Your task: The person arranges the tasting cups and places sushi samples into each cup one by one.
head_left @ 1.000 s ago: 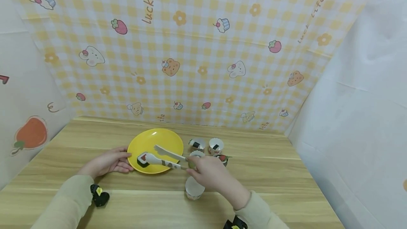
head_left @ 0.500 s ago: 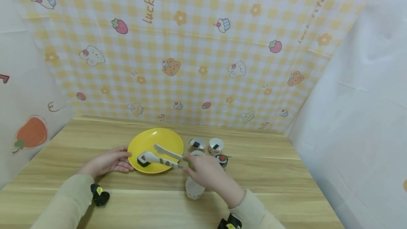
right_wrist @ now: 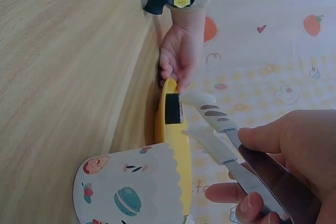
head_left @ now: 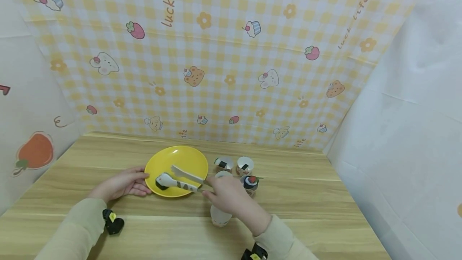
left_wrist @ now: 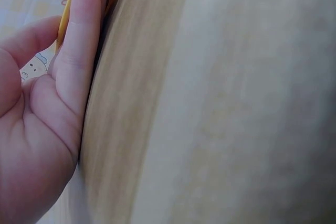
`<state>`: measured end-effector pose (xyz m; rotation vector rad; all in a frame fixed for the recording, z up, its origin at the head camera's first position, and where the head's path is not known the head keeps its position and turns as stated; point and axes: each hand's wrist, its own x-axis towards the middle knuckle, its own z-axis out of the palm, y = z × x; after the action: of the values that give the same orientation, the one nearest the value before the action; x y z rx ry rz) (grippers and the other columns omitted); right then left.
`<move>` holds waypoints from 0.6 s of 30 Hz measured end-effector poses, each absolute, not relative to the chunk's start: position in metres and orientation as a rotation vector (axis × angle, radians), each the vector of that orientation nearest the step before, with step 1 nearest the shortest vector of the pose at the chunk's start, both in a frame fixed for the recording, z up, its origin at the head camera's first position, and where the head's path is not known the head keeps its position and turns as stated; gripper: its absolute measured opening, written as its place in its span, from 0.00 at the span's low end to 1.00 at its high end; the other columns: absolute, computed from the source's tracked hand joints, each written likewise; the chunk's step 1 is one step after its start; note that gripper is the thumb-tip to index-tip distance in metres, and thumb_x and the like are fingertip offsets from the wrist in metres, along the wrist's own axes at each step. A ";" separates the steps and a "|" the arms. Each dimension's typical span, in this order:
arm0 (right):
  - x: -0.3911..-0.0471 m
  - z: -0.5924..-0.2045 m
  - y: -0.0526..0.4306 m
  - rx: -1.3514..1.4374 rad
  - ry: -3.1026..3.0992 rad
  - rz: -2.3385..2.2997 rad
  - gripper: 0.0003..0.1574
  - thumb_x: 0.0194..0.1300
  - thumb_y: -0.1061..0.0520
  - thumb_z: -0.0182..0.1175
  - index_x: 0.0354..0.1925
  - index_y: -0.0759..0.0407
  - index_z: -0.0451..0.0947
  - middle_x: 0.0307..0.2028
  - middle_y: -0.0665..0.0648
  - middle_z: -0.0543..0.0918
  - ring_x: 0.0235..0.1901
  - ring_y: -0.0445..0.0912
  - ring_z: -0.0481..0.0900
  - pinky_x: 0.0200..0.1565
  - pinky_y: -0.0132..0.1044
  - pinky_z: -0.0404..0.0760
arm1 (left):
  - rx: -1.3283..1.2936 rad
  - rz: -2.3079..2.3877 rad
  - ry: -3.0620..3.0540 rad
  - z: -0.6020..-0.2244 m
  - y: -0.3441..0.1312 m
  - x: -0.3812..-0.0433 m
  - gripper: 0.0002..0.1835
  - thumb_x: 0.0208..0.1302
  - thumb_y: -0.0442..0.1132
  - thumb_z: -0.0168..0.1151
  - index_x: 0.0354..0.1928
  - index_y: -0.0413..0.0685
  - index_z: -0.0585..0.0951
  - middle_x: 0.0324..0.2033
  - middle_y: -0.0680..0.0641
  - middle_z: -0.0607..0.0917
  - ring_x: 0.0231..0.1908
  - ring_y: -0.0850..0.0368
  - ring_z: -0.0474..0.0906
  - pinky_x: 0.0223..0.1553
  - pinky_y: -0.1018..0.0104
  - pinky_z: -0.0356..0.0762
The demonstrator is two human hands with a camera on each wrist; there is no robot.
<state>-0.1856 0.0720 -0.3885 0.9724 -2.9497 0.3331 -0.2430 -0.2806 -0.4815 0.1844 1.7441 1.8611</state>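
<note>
My left hand [head_left: 124, 183] pinches the left rim of a yellow plate [head_left: 187, 155], thumb on top and fingers below. On the plate's near left part sits a sushi roll [head_left: 160, 186] with a black wrap. My right hand [head_left: 231, 196] grips tongs [head_left: 185, 186] with white tips and metal arms. Their tips stand apart; one lies over the top of the roll, the other is over the plate. In the right wrist view the roll [right_wrist: 172, 108] stands on the plate beside one tip, with nothing clasped between the two.
Several paper cups stand right of the plate. Sushi pieces show in the two back cups, including this one [head_left: 246, 159], and a red-topped sushi [head_left: 250, 182] fills another. A white paper cup [head_left: 220, 216] stands nearest, partly behind my right hand. A patterned cloth hangs behind the table.
My right hand and the tongs have shifted a little left. One tip now covers more of the roll's top. The left hand, plate and roll stay put.
</note>
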 end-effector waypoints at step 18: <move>-0.185 -0.389 0.067 0.953 -2.990 0.358 0.17 0.67 0.45 0.60 0.46 0.54 0.80 0.21 0.43 0.75 0.19 0.37 0.68 0.18 0.31 0.68 | 0.199 1.852 1.760 -0.481 -0.280 -0.243 0.35 0.76 0.37 0.42 0.69 0.24 0.36 0.38 0.38 0.84 0.37 0.47 0.84 0.43 0.56 0.82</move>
<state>-0.1854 0.0669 -0.3887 0.9526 -2.9903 0.3579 -0.2428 -0.2795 -0.4806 0.1993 1.7595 1.8518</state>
